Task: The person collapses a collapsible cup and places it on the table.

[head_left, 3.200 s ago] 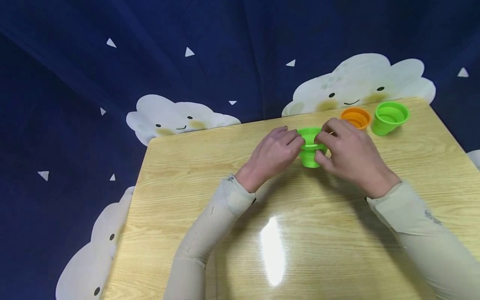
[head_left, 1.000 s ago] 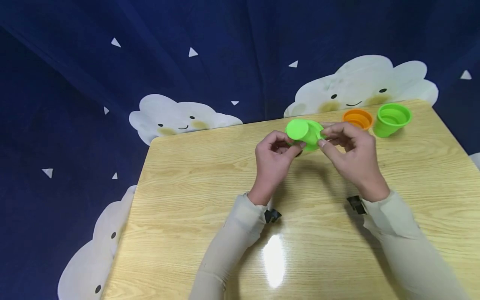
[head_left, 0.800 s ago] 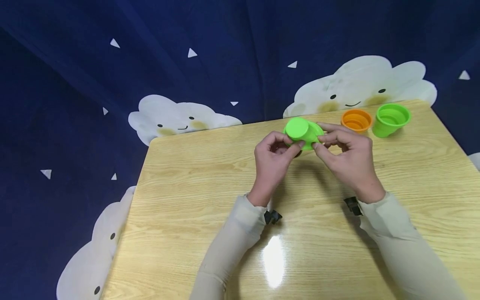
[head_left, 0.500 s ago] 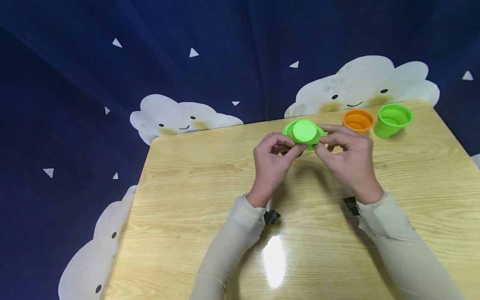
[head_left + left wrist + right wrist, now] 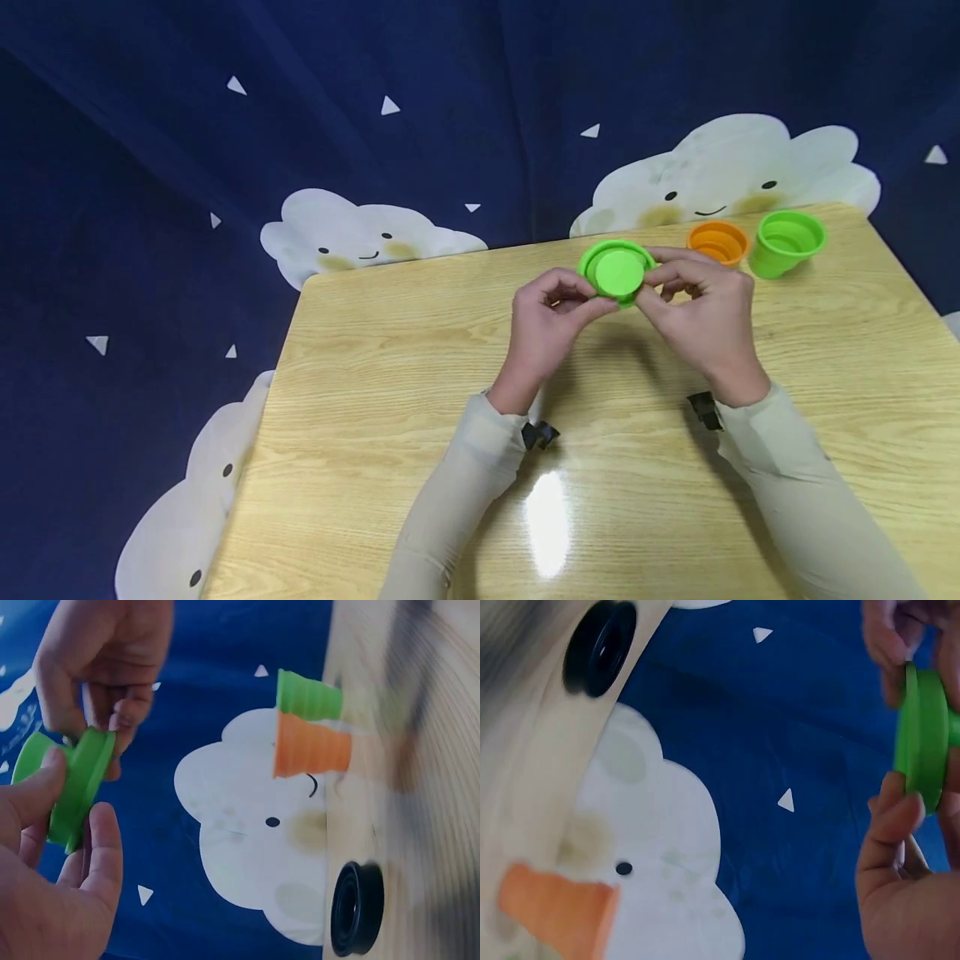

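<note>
A bright green collapsible cup (image 5: 619,273) is held up over the far part of the table, base facing the head camera. It is partly folded down, its base disc sitting within the wide rim. My left hand (image 5: 543,321) pinches its left lower edge between thumb and fingers. My right hand (image 5: 701,312) pinches the right edge the same way. From the side, in the left wrist view, the green cup (image 5: 79,784) looks short and wide, with thumb on the base side and fingers at the rim. The right wrist view also shows the flattened green cup (image 5: 928,742) between both hands.
An orange collapsible cup (image 5: 717,242) and another green cup (image 5: 786,243) stand upright at the table's far right. A black ribbed round piece (image 5: 357,908) lies near the far edge, hidden behind the hands in the head view. A dark blue cloud-print curtain (image 5: 420,158) hangs behind.
Since the oldest frame, the green cup has been turned from upright to base toward the head camera. Over the last second its base has become centred and sunk closer to the rim.
</note>
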Tool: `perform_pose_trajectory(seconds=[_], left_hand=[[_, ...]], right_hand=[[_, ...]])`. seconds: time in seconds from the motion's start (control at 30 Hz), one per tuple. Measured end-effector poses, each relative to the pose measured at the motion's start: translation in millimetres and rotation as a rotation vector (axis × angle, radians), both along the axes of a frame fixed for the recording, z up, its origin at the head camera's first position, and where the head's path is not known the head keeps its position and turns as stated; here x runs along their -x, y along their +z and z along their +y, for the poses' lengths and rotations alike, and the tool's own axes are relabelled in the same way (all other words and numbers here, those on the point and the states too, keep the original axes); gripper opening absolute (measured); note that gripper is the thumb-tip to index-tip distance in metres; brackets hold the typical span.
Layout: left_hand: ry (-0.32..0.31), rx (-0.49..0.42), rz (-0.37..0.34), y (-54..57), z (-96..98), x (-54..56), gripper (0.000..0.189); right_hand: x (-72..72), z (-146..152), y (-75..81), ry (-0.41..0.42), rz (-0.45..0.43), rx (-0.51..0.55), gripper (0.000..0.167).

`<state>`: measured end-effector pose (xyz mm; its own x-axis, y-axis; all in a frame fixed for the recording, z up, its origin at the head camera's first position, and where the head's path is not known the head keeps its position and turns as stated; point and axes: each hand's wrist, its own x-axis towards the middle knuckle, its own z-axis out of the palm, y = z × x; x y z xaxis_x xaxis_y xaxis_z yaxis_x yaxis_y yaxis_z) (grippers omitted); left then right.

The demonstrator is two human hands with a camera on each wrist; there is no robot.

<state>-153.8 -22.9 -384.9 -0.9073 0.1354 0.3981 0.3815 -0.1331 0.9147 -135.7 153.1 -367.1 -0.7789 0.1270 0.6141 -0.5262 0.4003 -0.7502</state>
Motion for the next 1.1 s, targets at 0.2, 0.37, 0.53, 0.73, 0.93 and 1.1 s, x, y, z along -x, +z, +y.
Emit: perform_pose_trajectory(seconds=[0.2, 0.37, 0.53, 0.73, 0.93, 1.1], left_hand=[[-0.135, -0.223, -0.166, 0.0, -2.1, 5.6, 0.021], [-0.181, -0.338, -0.267, 1.5, -2.5, 7.1, 0.040], [-0.209, -0.366, -0.324, 2.6, -4.1, 6.8, 0.048], [-0.225, -0.359, -0.309, 4.9, -5.5, 5.9, 0.050], [-0.234, -0.364, -0.285, 6.1, -4.7, 4.5, 0.051], [-0.229, -0.364, -0.265, 6.5, -4.2, 2.9, 0.051]], right_hand=[[-1.1, 6, -0.9, 0.193, -0.132, 0.335, 0.010], [0.0, 5, 2.6, 0.361, -0.150, 0.614, 0.023], [1.1, 6, 7.4, 0.463, -0.286, 0.725, 0.040], [3.1, 13, 9.5, 0.653, -0.395, 0.913, 0.052], [4.1, 13, 10.2, 0.603, -0.409, 0.846, 0.051], [3.7, 9, 9.9, 0.481, -0.339, 0.751, 0.038]])
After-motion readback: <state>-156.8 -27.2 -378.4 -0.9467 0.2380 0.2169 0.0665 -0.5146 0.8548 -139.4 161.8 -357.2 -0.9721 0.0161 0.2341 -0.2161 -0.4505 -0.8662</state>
